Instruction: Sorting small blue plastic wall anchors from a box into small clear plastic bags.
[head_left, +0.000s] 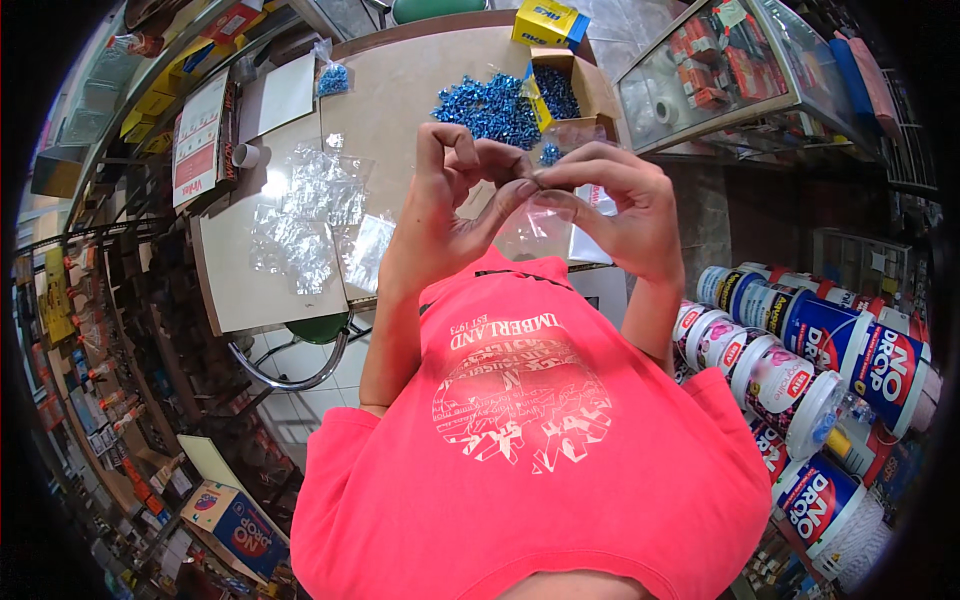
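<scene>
Above the table's near edge, the fingertips of both hands meet. My left hand [462,195] is closed in a pinch, its thumb against the index finger. My right hand [622,210] pinches at the same spot from the other side. Between and just below the fingertips is a thin clear plastic bag [532,226]; its pinched edge is mostly hidden by the fingers. Beyond the hands lies a heap of small shiny blue metal pieces [488,108]. An open yellow-and-blue box [590,88] on its side holds more. A little blue cluster [550,154] sits just past my fingertips.
Flat clear plastic bags [305,215] spread over the table's [385,75] left half. A small bag of blue pieces [333,79] lies at the far left, near a white cup [245,156]. A glass case [710,65] stands at the right, with paint tubs [790,390] below.
</scene>
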